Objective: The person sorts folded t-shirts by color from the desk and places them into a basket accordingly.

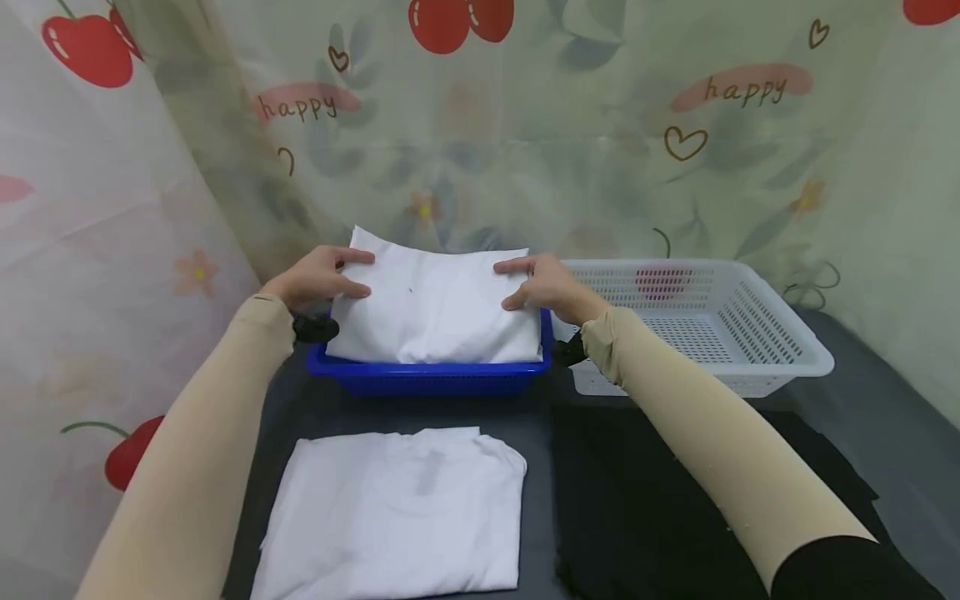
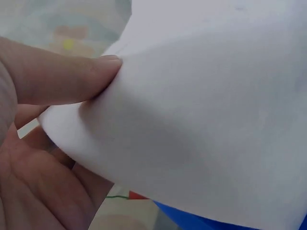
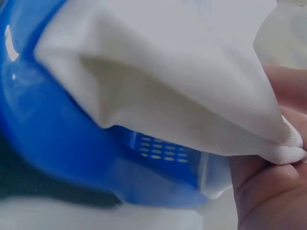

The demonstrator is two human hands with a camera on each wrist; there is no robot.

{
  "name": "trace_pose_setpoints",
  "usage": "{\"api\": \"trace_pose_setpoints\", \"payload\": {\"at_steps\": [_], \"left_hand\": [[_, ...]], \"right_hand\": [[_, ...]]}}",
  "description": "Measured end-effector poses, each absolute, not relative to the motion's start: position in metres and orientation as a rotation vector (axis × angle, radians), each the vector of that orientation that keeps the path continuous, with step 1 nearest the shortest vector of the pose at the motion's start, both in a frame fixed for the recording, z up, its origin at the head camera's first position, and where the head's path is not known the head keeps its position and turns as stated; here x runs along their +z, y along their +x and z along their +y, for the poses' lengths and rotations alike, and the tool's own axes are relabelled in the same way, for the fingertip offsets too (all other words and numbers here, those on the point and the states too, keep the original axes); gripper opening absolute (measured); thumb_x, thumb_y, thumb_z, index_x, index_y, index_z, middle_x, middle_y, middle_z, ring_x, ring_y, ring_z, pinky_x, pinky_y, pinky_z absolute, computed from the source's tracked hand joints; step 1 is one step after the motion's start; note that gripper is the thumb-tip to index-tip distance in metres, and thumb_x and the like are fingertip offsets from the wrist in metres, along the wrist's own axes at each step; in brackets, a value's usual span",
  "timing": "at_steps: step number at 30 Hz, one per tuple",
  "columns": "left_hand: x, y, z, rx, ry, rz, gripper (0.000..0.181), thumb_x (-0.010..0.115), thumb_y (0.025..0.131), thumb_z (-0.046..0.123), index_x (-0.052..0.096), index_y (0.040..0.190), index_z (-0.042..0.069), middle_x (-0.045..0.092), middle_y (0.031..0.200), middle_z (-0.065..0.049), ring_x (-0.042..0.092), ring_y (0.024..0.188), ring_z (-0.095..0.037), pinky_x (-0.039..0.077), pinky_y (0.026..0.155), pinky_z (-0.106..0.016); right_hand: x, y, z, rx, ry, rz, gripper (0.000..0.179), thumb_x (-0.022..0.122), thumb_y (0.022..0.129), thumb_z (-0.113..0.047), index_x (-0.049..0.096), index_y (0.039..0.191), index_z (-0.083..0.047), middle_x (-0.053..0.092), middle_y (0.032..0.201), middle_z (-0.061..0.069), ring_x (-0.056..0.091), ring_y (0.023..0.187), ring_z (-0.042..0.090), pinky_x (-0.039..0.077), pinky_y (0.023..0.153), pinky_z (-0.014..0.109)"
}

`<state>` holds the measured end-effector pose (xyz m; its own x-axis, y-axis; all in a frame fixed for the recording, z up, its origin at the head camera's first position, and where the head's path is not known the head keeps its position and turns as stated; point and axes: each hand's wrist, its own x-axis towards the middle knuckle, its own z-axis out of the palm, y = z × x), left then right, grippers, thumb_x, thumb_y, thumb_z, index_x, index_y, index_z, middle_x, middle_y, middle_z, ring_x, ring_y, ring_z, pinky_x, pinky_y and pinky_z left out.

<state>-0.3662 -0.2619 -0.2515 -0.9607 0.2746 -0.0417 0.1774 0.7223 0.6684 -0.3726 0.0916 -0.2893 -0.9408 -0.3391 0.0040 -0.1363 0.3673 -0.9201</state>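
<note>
A folded white shirt [image 1: 442, 304] is held by both hands over the blue basket [image 1: 435, 382], its lower part inside the rim. My left hand [image 1: 318, 275] pinches its left side; in the left wrist view the thumb [image 2: 72, 79] lies on the near face, the other fingers behind. On the right side my right hand [image 1: 551, 287] pinches it too. The right wrist view shows a ribbed edge [image 3: 288, 148] of the cloth by that hand, and the basket's slotted wall below. The basket's floor is mostly hidden by the shirt.
A second folded white shirt [image 1: 397, 517] lies flat on the dark table in front of the basket. Beside it on the right is a black cloth [image 1: 645, 500], partly under my right arm. A white slotted basket [image 1: 780, 358] stands right of the blue one. Printed curtains [image 1: 465, 108] hang behind and at left.
</note>
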Motion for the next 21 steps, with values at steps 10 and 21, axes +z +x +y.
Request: {"api": "trace_pose_setpoints", "payload": {"at_steps": [10,21], "left_hand": [[-0.266,-0.373,-0.270,1.055,0.296,2.657,0.064,0.067,0.091,0.001,0.038,0.148,-0.004,0.042,0.113,-0.025,0.049,0.068,-0.020,0.047,0.062,-0.024],[-0.269,-0.339,-0.237,0.707,0.446,2.917,0.051,0.055,0.096,0.010,0.043,0.141,-0.010,0.041,0.144,-0.030,0.048,0.124,-0.044,0.044,0.097,-0.054]], "right_hand": [[-0.303,-0.378,0.072,-1.464,-0.407,2.538,0.057,0.075,0.073,0.012,0.066,0.128,-0.003,0.043,0.145,0.014,0.043,0.108,0.021,0.046,0.080,0.031],[-0.289,-0.352,0.056,-0.973,-0.535,2.876,0.036,0.069,0.084,-0.008,0.068,0.119,0.003,0.062,0.126,0.018,0.056,0.117,0.033,0.049,0.093,0.043]]}}
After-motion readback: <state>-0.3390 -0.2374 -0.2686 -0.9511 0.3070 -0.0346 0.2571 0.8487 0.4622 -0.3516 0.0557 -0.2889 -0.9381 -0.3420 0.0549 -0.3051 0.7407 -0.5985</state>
